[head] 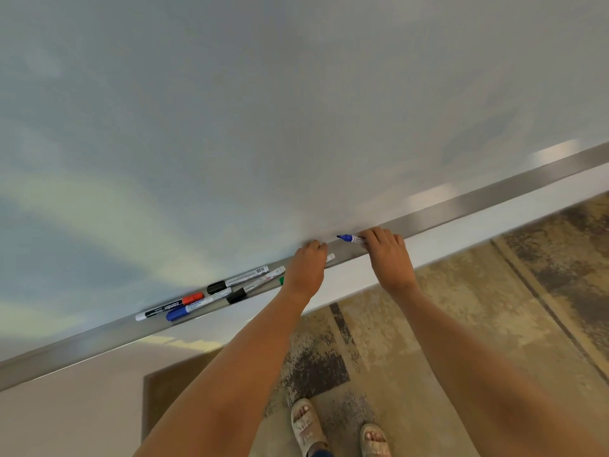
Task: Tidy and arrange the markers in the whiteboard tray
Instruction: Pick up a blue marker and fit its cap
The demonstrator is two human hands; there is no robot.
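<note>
- the right hand (385, 249) was clenched around a blue-capped marker (350, 238), whose cap end stuck out to the left of the fingers, just above the tray (461, 206) and close against the whiteboard (263, 110).
- the left hand (308, 262) was curled down over the tray just beside it; a white marker end (330, 257) showed past its fingers, but whether the hand actually gripped it could not be told.
- a green tip (281, 280) peeked out at the left wrist, on the tray's front edge.
- further left in the tray lay a loose cluster — a black-capped marker (237, 281) nearest the board, a second black-capped marker (255, 286) angled in front of it, a red-capped marker (169, 306) with a dark label, and a blue marker (197, 305) overlapping beside it.
- the markers pointed in slightly different directions, some touching or crossing.
- the tray ran diagonally along the board's lower edge — metal, and bare to the right of the hands.
- below, two sandalled feet (339, 430) stood on a patterned rug (461, 308).
</note>
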